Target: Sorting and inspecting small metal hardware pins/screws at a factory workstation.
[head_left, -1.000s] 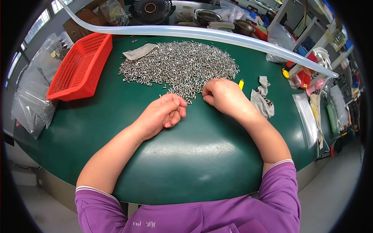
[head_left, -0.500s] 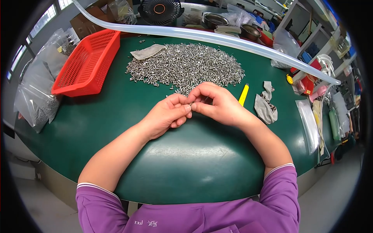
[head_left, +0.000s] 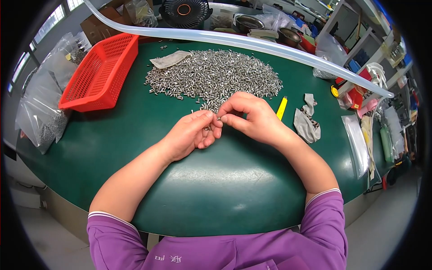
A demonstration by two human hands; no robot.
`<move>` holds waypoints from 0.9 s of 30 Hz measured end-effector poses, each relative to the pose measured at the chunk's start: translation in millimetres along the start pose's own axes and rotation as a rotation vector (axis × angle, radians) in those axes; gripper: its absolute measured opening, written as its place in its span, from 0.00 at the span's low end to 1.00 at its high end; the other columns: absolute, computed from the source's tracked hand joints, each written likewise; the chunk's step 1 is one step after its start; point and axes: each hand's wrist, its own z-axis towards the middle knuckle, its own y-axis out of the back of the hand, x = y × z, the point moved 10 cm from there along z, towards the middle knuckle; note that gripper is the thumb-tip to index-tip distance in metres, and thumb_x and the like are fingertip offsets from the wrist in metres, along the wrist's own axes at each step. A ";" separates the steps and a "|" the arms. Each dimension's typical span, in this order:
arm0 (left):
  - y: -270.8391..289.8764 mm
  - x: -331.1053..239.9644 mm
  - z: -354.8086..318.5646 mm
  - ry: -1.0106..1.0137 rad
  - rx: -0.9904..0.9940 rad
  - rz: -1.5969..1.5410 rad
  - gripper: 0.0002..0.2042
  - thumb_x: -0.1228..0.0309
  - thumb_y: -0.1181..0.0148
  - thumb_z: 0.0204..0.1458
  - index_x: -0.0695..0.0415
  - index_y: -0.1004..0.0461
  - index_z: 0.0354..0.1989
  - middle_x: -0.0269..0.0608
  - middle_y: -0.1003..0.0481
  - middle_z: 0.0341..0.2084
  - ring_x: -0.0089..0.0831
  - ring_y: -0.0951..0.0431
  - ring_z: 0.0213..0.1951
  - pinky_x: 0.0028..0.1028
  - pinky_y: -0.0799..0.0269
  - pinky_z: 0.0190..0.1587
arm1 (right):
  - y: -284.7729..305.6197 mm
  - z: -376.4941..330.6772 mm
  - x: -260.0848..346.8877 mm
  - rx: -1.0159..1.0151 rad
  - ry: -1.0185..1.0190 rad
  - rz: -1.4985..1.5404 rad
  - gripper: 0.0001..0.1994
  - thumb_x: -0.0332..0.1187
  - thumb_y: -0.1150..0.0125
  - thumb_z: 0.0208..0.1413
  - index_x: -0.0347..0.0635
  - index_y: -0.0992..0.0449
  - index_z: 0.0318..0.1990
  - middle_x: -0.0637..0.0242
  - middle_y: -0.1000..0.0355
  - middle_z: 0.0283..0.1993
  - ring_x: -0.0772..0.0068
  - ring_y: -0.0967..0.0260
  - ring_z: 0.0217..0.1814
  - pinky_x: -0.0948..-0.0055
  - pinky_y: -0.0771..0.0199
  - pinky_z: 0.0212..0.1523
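Note:
A wide heap of small silvery metal pins [head_left: 220, 74] lies on the green tabletop, its near edge just beyond my fingertips. My right hand [head_left: 254, 116] pinches one small metal pin [head_left: 219, 119] between thumb and forefinger. Close against it, my left hand [head_left: 190, 133] is half curled, palm turned inward. Inside its fingers shows a bit of shiny metal [head_left: 207, 128], apparently more of the same pins. How many it holds is hidden by the fingers.
An orange-red plastic basket [head_left: 96, 74] stands at the left beside clear bags of metal parts [head_left: 45, 119]. Right of the heap are a yellow cutter [head_left: 282, 108] and a grey cloth [head_left: 307, 126]. A pale tube [head_left: 234, 39] arches across the back; a black fan [head_left: 184, 11] sits behind.
My left thumb has lifted back from the right fingertips, opening the left hand a little. The pin in the right pinch and metal in the left fingers now show.

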 end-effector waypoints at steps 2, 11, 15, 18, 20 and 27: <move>-0.1 -0.8 -0.2 0.001 -0.004 0.005 0.16 0.59 0.61 0.60 0.60 0.34 0.34 0.39 0.31 0.24 0.19 0.38 0.19 0.17 0.43 0.19 | 2.1 -0.5 7.3 -0.043 0.100 -0.047 0.03 0.29 0.41 0.47 0.44 0.25 0.30 0.66 0.30 0.31 0.65 0.32 0.37 0.68 0.32 0.39; 0.0 2.6 0.5 0.038 0.005 0.094 0.14 0.60 0.57 0.59 0.59 0.33 0.34 0.37 0.31 0.24 0.18 0.37 0.19 0.16 0.42 0.19 | 1.7 -2.4 17.9 -0.065 0.167 -0.169 0.04 0.31 0.42 0.47 0.46 0.24 0.31 0.67 0.31 0.31 0.64 0.32 0.38 0.66 0.32 0.40; -1.5 1.8 0.3 0.024 0.030 0.042 0.13 0.62 0.57 0.59 0.59 0.33 0.35 0.36 0.31 0.24 0.18 0.36 0.20 0.16 0.42 0.19 | 13.6 -1.4 10.1 -0.116 0.106 -0.219 0.04 0.30 0.43 0.46 0.45 0.24 0.31 0.66 0.30 0.31 0.61 0.32 0.38 0.65 0.31 0.39; -1.6 0.2 -0.2 0.015 0.047 0.005 0.12 0.64 0.59 0.59 0.60 0.33 0.36 0.37 0.31 0.25 0.19 0.35 0.20 0.16 0.41 0.20 | 25.3 -1.8 -0.1 -0.140 0.033 -0.280 0.04 0.26 0.42 0.45 0.42 0.25 0.31 0.64 0.30 0.30 0.63 0.31 0.36 0.68 0.31 0.38; -2.1 -1.2 0.0 0.014 0.045 0.001 0.12 0.65 0.60 0.59 0.60 0.33 0.36 0.38 0.31 0.26 0.19 0.35 0.20 0.16 0.41 0.20 | 25.3 -3.2 -11.9 -0.105 -0.024 -0.394 0.04 0.26 0.41 0.44 0.41 0.25 0.30 0.63 0.30 0.30 0.62 0.31 0.36 0.68 0.31 0.38; -1.1 -3.4 1.7 -0.001 0.016 -0.063 0.12 0.66 0.60 0.58 0.61 0.35 0.39 0.39 0.31 0.27 0.19 0.35 0.21 0.17 0.41 0.20 | 6.0 -7.8 -25.5 0.019 -0.016 -0.466 0.04 0.28 0.39 0.41 0.43 0.26 0.28 0.65 0.32 0.29 0.60 0.33 0.37 0.65 0.31 0.37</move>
